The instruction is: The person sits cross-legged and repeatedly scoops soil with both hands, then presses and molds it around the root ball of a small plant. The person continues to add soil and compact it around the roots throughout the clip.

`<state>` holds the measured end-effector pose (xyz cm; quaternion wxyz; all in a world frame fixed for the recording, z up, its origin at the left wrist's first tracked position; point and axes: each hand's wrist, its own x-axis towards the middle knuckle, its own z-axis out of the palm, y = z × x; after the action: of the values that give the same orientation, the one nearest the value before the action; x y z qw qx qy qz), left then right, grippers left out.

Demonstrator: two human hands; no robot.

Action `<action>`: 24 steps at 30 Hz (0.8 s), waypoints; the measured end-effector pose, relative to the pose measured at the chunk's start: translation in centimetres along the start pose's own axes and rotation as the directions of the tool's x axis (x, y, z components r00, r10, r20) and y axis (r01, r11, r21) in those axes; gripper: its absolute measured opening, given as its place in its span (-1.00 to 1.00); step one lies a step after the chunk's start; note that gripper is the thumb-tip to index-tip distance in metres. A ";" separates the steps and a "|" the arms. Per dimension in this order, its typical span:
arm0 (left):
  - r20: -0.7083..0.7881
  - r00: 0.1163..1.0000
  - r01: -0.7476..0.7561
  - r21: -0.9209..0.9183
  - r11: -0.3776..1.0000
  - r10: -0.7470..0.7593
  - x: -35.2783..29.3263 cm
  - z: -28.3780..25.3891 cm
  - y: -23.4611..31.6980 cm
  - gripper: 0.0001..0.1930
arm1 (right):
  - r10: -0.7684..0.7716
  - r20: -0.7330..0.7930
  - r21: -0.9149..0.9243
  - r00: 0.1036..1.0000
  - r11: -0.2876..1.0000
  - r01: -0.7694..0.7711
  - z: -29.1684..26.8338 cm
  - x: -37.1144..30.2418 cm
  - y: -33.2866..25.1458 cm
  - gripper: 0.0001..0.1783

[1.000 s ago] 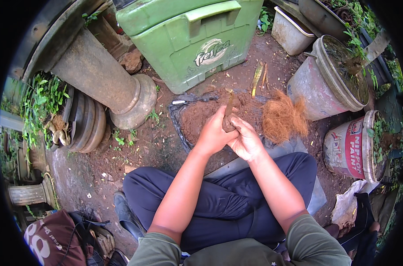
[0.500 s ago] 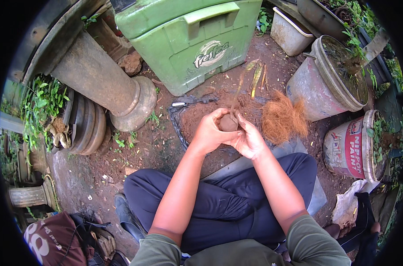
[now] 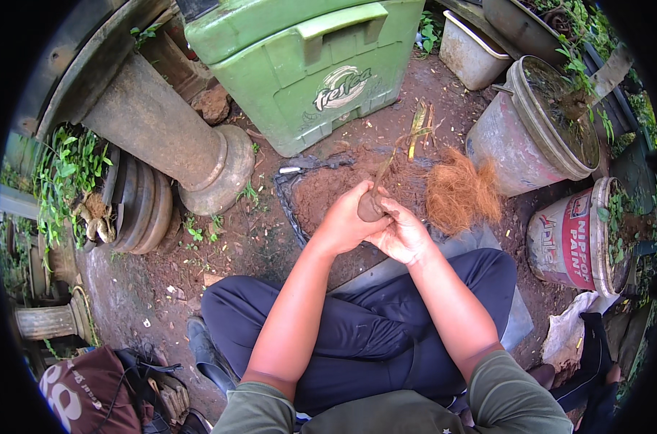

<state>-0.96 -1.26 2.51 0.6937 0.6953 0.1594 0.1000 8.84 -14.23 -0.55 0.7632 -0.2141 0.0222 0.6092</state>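
Between my cupped palms is a brown ball of wet soil (image 3: 370,209), with a thin plant stem (image 3: 383,172) rising from its top and leaning to the right. My left hand (image 3: 345,223) wraps the ball's left side, its fingers partly hidden behind it. My right hand (image 3: 404,233) closes on the ball from the right and below. Just beyond the hands, loose brown soil (image 3: 323,194) lies on a black plastic sheet (image 3: 290,210). A tangle of orange-brown coconut fibre (image 3: 459,194) rests right of the soil.
A small tool with a pale handle (image 3: 290,170) lies at the sheet's far left edge. A green cooler box (image 3: 292,87) stands beyond. Two used buckets (image 3: 506,148) and a white tub (image 3: 469,54) are on the right; a stone pedestal (image 3: 169,123) leans at left.
The soil ball has tilted and turned slightly in my hands. Its stem has swung to lean further right, and the fingers have shifted around the ball.
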 end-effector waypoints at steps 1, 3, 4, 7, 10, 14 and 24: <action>-0.013 0.999 -0.044 0.033 0.998 0.044 -0.1 0.0 0.0 -0.48 | -0.023 -0.016 -0.025 1.000 0.999 0.022 0.2 0.1 0.2 -0.53; -0.042 0.998 -0.032 0.139 0.990 0.038 -0.3 0.0 0.0 -0.47 | -0.081 -0.047 -0.085 0.996 0.993 0.076 0.5 0.2 0.6 -0.56; -0.083 0.996 -0.014 0.194 0.981 0.030 -0.3 0.2 0.1 -0.46 | -0.116 -0.061 -0.121 0.991 0.987 0.108 0.6 0.2 0.9 -0.56; -0.192 0.980 0.020 0.340 0.940 0.049 -0.3 0.9 0.1 -0.43 | -0.247 -0.026 -0.308 0.969 0.924 0.227 0.7 0.6 1.5 -0.56; -0.245 0.965 0.031 0.451 0.892 0.091 -0.2 1.6 0.0 -0.38 | -0.343 0.030 -0.390 0.939 0.861 0.327 0.4 1.1 1.8 -0.54; -0.219 0.965 -0.049 0.394 0.918 0.146 -0.4 1.7 -0.3 -0.35 | -0.465 0.040 -0.421 0.885 0.795 0.437 0.0 1.5 2.2 -0.46; -0.248 0.968 -0.044 0.018 0.999 0.048 0.4 1.1 -1.4 -0.41 | -0.444 0.059 -0.445 0.894 0.790 0.422 1.3 0.1 1.9 -0.34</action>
<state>-0.36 -2.16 1.04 0.6614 0.6851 0.2294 0.2012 6.77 -13.32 0.04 0.8116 -0.3972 -0.1492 0.4015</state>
